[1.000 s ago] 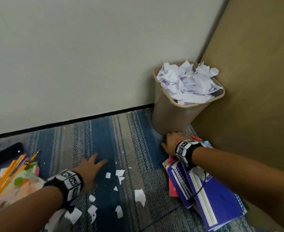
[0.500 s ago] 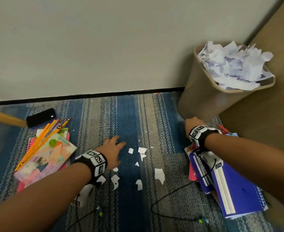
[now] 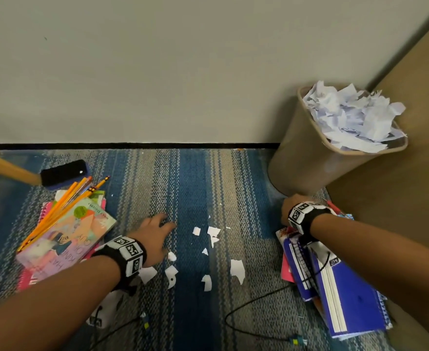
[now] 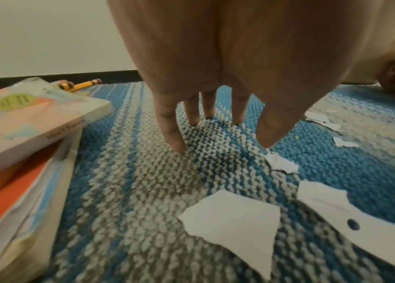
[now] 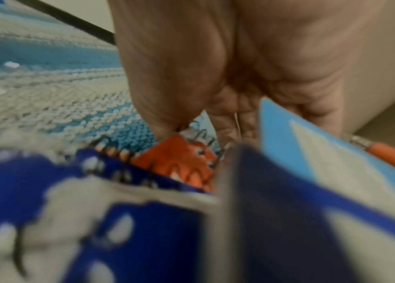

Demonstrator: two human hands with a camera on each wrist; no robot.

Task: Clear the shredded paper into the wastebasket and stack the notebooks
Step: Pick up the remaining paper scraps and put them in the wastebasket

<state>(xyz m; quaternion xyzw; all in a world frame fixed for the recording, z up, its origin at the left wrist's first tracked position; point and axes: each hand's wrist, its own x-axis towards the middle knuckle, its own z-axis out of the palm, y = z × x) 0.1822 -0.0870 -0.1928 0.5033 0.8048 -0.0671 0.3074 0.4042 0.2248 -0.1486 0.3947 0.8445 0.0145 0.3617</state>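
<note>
Two forearms enter from the near edge, each wearing one black wristband with square markers. On the right, a pile of notebooks [image 3: 345,295] lies on the striped carpet [image 3: 188,178] beside a brown panel; three blue covers, one pink and one orange can be counted in the head view, and more may be hidden. One red pencil [image 5: 394,159] lies at the far end of that pile. About ten scraps of torn white paper [image 3: 237,271] are scattered on the carpet between the two hands, with one larger piece partly under the left forearm. On the left, a second pile holds one paperback book [image 3: 69,236] on top of pink and orange covers, with roughly five yellow pencils [image 3: 64,209] lying across it. The left hand [image 3: 155,236] is flat and spread, fingertips [image 4: 174,141] touching the carpet just beside the nearest scraps, gripping nothing. The right hand [image 3: 290,206] is bent downward at the far end of the right pile, its fingers curled around the spiral-bound edges of the notebooks. Farther back, one black eraser block [image 3: 64,172] lies on the carpet touching a wooden handle. One tan wastebasket [image 3: 307,158] stands in the far right corner against the wall, filled above its rim with crumpled white paper [image 3: 352,117].
</note>
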